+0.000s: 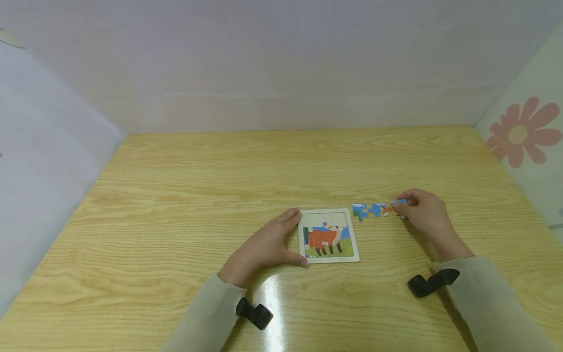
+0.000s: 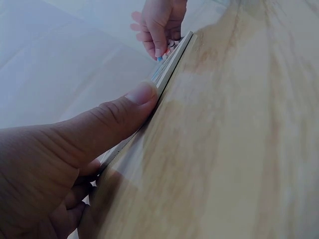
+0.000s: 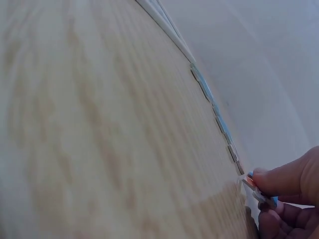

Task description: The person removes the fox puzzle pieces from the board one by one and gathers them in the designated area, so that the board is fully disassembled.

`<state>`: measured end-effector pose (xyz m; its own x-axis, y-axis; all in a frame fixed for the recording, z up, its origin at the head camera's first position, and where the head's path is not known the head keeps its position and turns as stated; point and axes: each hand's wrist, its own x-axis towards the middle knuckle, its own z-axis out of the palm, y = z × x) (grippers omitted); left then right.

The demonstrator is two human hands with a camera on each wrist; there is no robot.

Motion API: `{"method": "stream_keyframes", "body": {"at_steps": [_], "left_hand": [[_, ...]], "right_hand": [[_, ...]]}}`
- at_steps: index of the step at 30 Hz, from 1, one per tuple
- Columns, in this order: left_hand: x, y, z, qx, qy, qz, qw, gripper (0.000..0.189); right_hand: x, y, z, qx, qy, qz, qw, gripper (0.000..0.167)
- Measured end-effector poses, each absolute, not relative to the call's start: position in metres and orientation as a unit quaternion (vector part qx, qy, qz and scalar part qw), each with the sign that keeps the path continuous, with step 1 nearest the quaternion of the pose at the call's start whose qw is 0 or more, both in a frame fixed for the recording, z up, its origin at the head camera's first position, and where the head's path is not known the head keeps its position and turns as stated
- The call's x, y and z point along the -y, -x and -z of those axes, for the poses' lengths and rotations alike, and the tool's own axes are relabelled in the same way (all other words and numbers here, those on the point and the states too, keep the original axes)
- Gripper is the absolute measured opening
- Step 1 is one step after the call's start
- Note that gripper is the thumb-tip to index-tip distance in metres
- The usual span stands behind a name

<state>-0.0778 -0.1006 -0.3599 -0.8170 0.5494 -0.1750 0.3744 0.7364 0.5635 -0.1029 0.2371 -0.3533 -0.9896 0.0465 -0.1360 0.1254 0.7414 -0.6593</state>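
A square puzzle tray (image 1: 355,249) with a white rim lies flat on the table, its lower part filled with pieces showing an orange fox. My left hand (image 1: 268,243) holds the tray at its left side, thumb at the near corner and fingers at the far one. In the left wrist view the thumb (image 2: 112,117) presses on the tray's edge (image 2: 174,62). To the right of the tray, my right hand (image 1: 425,215) pinches a blue and orange puzzle piece (image 1: 399,205) between thumb and fingers. The right wrist view shows that piece (image 3: 253,185) partly hidden by the fingers.
Between the tray and my right hand lie a blue-green puzzle piece (image 1: 359,211) and a blue piece with a fox's face (image 1: 379,210), in a row. The wooden table (image 1: 198,181) meets a pale wall (image 1: 299,107) at the back. A flower-patterned wall (image 1: 523,137) stands at the right.
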Motion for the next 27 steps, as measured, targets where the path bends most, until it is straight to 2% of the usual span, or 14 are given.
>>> {"method": "stream_keyframes", "body": {"at_steps": [6, 27], "left_hand": [[0.1005, 0.0776, 0.3595, -0.917, -0.252, -0.261, 0.167, 0.107], [0.1003, 0.0775, 0.3600, -0.918, -0.253, -0.258, 0.165, 0.107]], "right_hand": [[-0.2359, 0.1019, 0.3543, -0.944, -0.034, 0.327, 0.036, 0.033], [-0.2347, 0.1015, 0.3554, -0.958, -0.012, 0.284, 0.022, 0.034]]}}
